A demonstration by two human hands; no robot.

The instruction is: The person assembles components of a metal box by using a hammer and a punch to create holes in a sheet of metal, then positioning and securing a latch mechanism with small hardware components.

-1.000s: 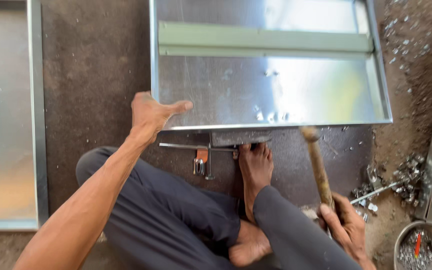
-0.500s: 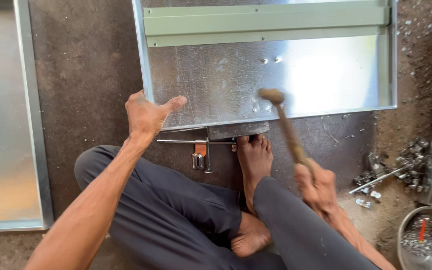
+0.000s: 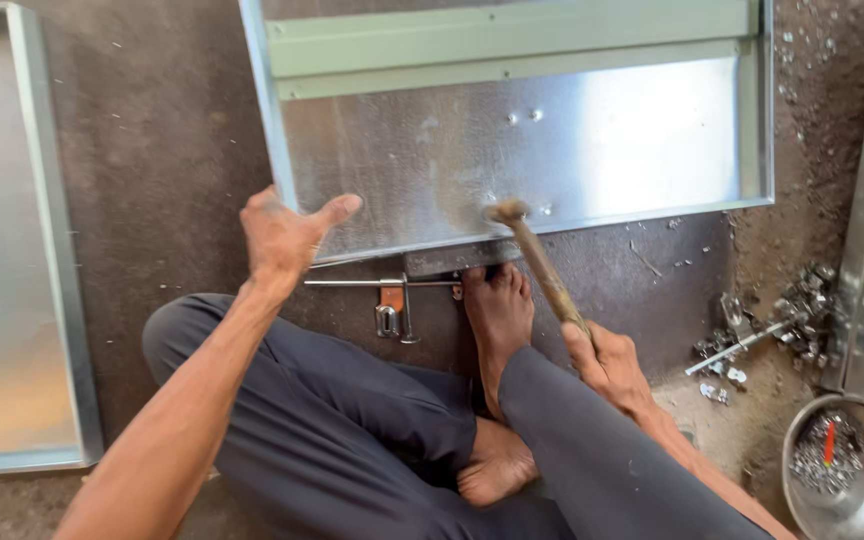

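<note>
Sheet-metal tray lies flat on the floor ahead of me, long axis left to right; my left hand, fingers spread, presses its near-left corner, and my right hand grips the hammer, head down on the near edge just beyond my foot

Bare arms without sleeves, bare left hand and right hand, dark grey trousers below them, bare feet.

place: metal workshop | signs: galvanized sheet panels, dirt floor, scattered metal scraps
</note>
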